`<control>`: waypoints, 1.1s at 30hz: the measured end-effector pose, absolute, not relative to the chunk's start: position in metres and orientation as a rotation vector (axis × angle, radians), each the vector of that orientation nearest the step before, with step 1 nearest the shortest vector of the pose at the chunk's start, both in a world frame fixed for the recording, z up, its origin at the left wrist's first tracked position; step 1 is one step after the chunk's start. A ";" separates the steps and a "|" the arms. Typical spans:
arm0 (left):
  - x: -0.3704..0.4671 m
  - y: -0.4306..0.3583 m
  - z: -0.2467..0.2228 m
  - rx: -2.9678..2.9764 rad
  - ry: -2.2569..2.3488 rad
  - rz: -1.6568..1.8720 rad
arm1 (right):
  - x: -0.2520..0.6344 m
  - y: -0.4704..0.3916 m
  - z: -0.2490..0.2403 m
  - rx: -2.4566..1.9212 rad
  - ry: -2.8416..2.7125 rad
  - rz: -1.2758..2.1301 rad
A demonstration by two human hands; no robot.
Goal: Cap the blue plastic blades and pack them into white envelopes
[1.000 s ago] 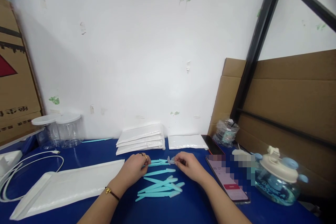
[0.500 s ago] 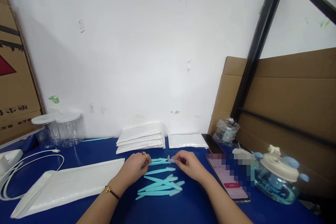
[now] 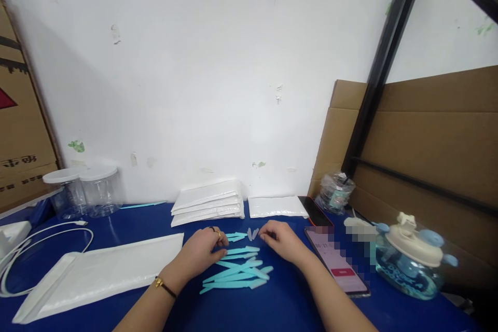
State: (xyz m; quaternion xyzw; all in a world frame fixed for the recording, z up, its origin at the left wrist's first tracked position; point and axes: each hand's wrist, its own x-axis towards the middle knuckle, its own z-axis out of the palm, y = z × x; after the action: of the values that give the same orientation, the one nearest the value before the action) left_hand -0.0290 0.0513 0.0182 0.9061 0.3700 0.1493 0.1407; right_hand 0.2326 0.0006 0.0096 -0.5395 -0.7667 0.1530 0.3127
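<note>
Your left hand (image 3: 202,248) had edged toward four o'clock, fingers parted by teal razors (image 3: 236,237); your right hand (image 3: 280,241) lay three o'clock of pale caps (image 3: 249,234), grip unclear.

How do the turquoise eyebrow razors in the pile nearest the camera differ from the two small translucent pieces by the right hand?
Color: the eyebrow razors are turquoise, the translucent pieces pale grey. Length: the razors are long and slim, the pieces short. Arrangement: the razors overlap and cross in a pile, while the two pieces sit side by side. Both are on the blue tabletop.
</note>
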 end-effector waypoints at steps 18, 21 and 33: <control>-0.026 0.054 0.023 2.838 1.298 0.276 | 0.240 0.012 -0.006 -1.461 -1.779 0.622; -0.026 0.054 0.022 2.755 1.244 0.389 | 0.233 0.011 0.001 -1.235 -1.416 0.938; -0.022 0.052 0.020 2.468 1.102 0.570 | 0.219 0.005 0.006 -1.092 -1.305 1.041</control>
State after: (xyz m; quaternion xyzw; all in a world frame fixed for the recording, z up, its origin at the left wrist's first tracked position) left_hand -0.0221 0.0515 0.0204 0.8774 0.3918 0.2028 0.1887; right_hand 0.2190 0.0052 0.0065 -0.4600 -0.5495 0.4384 0.5425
